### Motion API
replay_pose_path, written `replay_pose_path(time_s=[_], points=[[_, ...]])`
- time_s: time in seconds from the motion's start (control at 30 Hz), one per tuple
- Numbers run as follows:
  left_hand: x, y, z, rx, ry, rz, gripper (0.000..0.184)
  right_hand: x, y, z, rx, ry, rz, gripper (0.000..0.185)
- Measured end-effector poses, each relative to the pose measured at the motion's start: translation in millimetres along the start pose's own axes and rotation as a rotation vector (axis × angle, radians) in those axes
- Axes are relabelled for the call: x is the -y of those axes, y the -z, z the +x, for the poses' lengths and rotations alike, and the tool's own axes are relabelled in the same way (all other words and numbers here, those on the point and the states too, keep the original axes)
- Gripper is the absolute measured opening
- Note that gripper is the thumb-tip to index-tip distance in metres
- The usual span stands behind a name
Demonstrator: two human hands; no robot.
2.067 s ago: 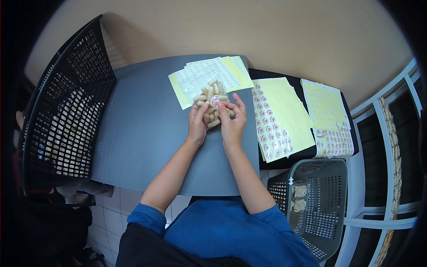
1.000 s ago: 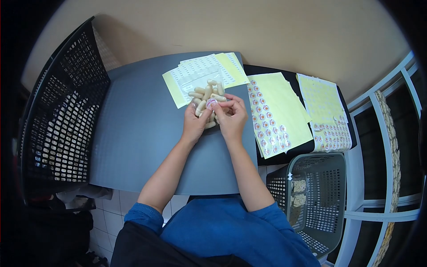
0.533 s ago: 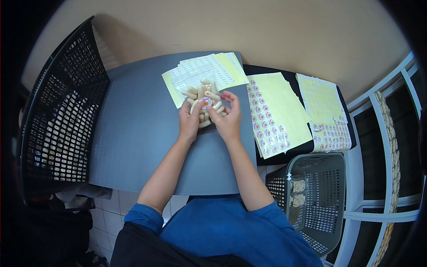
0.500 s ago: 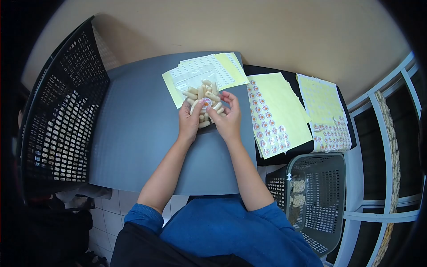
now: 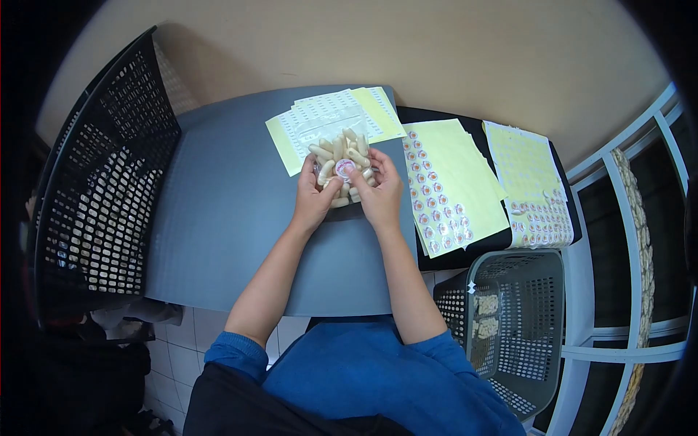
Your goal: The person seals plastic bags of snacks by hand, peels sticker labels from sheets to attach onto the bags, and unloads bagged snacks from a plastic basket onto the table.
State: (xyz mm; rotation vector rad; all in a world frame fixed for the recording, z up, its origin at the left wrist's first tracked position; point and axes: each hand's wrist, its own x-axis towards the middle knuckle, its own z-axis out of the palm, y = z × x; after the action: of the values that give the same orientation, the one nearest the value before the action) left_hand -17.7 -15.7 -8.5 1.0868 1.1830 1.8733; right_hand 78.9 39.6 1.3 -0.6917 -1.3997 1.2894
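Between my hands is a clear plastic bag [image 5: 340, 151] filled with pale, finger-shaped pieces, held over the grey table. A round sticker [image 5: 345, 169] with a coloured print lies on the bag's front. My left hand [image 5: 315, 195] is closed around the bag's left side, its thumb near the sticker. Gripping the right side, my right hand [image 5: 381, 190] has its thumb on the sticker. The bag's flat top part overlaps the printed label sheets [image 5: 327, 109] behind it. My fingers behind the bag are partly hidden.
Yellow sticker sheets [image 5: 465, 167] with round stickers lie to the right, beside another sticker sheet [image 5: 534, 174]. A dark perforated crate [image 5: 109, 182] stands at the left of the grey table [image 5: 218, 218]. Below right, a grey-green basket [image 5: 531, 320] contains filled bags [image 5: 487, 316].
The bag and both hands have shifted slightly right. My right thumb has moved onto the sticker, while my left thumb has slid lower, off it.
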Motion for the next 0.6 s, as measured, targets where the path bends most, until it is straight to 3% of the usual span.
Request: replay_pose_path(time_s=[0.07, 0.13, 0.17, 0.27, 0.33, 0.47, 0.53, 0.6], points=[[1.2, -1.8, -1.4, -0.061, -0.098, -0.043, 0.053, -2.2, 5.1, 3.0, -0.008, 0.010, 0.030, 0.040], [-1.8, 2.3, 0.1, -0.038, -0.064, -0.046, 0.054, 24.1, 32.5, 9.1, -0.149, 0.183, 0.011, 0.038], [-2.6, 4.7, -0.6, -0.021, -0.020, -0.051, 0.055, 51.2, 52.2, 5.8, -0.273, 0.171, -0.004, 0.034], [-2.2, 6.0, 0.5, -0.030, 0.077, -0.038, 0.052, 89.0, 141.9, -7.8, -0.469, 0.159, -0.010, 0.026], [-0.9, 6.0, -1.1, -0.012, 0.077, -0.004, 0.051, 87.8, 201.6, -31.9, -0.582, 0.264, -0.060, 0.026], [-0.2, 3.3, 0.1, -0.027, 0.100, 0.042, 0.045, 28.0, 320.8, -127.8, -0.961, 0.048, -0.370, 0.028], [2.7, 2.9, 0.2, -0.019, 0.098, 0.036, 0.044, -1.6, 340.7, -185.3, -1.158, -0.057, -0.503, 0.023], [1.5, 2.2, 3.1, 0.000, 0.090, 0.045, 0.043, -29.2, 361.8, -241.7, -1.266, -0.307, -0.566, 0.036]])
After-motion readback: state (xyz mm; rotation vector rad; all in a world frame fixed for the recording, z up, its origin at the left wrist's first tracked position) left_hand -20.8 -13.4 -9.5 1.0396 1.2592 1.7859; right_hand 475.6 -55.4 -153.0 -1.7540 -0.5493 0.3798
